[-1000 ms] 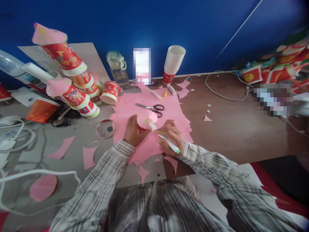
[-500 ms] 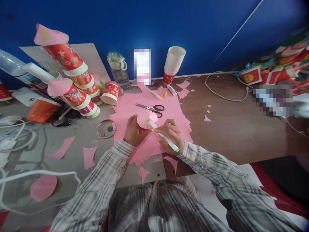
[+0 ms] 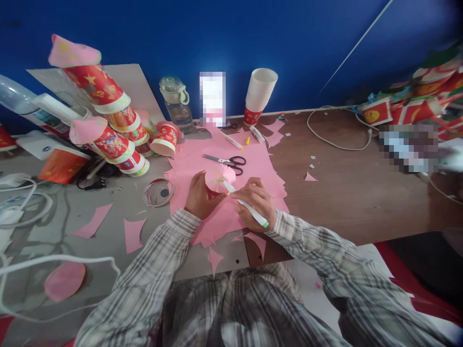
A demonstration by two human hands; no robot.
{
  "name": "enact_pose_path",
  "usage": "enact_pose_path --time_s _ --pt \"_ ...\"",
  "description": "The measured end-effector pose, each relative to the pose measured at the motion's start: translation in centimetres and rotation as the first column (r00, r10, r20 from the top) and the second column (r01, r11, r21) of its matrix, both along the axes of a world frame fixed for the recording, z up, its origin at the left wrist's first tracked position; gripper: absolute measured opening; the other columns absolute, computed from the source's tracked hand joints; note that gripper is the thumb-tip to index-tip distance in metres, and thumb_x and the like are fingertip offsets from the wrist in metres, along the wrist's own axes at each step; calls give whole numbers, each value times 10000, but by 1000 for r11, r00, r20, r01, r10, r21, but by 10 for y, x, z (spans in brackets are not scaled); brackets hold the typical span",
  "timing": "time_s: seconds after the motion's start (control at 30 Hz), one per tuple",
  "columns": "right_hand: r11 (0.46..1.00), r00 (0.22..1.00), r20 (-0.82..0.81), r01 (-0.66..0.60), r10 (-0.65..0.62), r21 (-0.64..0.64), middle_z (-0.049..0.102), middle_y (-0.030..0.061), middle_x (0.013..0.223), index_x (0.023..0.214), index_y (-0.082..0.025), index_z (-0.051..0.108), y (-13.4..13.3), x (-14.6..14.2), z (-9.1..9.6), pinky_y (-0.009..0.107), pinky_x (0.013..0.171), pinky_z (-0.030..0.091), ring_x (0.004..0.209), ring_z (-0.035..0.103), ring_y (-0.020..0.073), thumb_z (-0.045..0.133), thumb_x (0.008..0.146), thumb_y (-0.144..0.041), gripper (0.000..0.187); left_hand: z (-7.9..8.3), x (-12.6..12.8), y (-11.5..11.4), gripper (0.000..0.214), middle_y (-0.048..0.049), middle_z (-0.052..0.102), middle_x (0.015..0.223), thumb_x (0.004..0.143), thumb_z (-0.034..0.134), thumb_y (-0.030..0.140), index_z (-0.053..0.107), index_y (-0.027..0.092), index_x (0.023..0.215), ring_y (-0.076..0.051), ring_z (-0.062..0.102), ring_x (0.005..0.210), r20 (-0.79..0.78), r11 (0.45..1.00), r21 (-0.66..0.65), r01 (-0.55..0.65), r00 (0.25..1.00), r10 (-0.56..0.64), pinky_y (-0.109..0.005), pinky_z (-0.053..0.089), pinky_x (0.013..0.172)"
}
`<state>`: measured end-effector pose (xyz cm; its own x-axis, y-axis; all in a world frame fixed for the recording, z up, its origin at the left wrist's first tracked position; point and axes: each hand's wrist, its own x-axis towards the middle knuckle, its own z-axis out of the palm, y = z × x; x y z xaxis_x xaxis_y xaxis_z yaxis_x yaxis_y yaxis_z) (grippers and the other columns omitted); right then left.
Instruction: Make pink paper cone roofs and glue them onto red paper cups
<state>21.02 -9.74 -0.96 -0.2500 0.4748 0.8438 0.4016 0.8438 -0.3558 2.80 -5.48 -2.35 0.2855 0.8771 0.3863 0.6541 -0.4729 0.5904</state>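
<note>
My left hand (image 3: 201, 198) is wrapped round a small red paper cup (image 3: 214, 194), mostly hidden under a pink paper disc (image 3: 214, 174). Green marks show near the middle of the disc. In my right hand (image 3: 261, 198) is a white marker (image 3: 257, 217) with a green end, its tip at the disc. Both hands are over a stack of pink paper (image 3: 260, 168). Just beyond them lie black-handled scissors (image 3: 224, 161), partly behind the disc.
Cup towers (image 3: 104, 91) with pink tops stand at left, near a water bottle (image 3: 177, 103). A stack of paper cups (image 3: 261, 91) is by the wall. A tape roll (image 3: 158, 193), a glue stick (image 3: 257, 135), paper scraps (image 3: 135, 235) and a white cable (image 3: 340, 149) lie about.
The disc has tilted slightly, so more of its top faces me, with the marker tip still at it. Both hands have barely moved.
</note>
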Motion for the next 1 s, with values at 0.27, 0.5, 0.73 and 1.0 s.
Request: enact_pose_path --time_s 0.27,0.5,0.73,1.0 --pt "1000 1000 11 6 -6 0 754 13 788 1182 -199 653 -1 0 1 384 722 462 600 631 154 608 822 -195 363 -3 -1 1 594 -124 523 1055 596 645 423 416 140 1066 -264 406 1096 -6 1000 15 2 1000 -2 -455 374 950" --pt "999 999 -47 -3 5 48 710 9 740 1197 -199 650 -3 2 7 397 690 485 588 629 172 610 817 -227 383 0 1 -1 600 -126 508 1073 590 631 456 421 148 1061 -268 398 1102 6 1000 14 8 1000 -8 -450 359 961" --pt "999 993 -112 45 -46 -18 704 28 769 1190 -197 656 -1 6 3 405 658 481 595 633 178 606 831 -249 366 12 -1 -7 770 -141 426 1174 591 608 401 237 147 1217 -290 355 1140 -13 997 -7 74 997 -74 -497 262 1007" --pt "998 994 -88 66 -68 -25 691 16 749 1182 -204 648 -1 10 3 403 668 493 597 631 172 603 837 -272 355 13 -10 -8 851 -115 264 1325 581 563 224 72 236 1275 -306 195 1257 57 986 -85 145 988 -140 -538 236 1021"
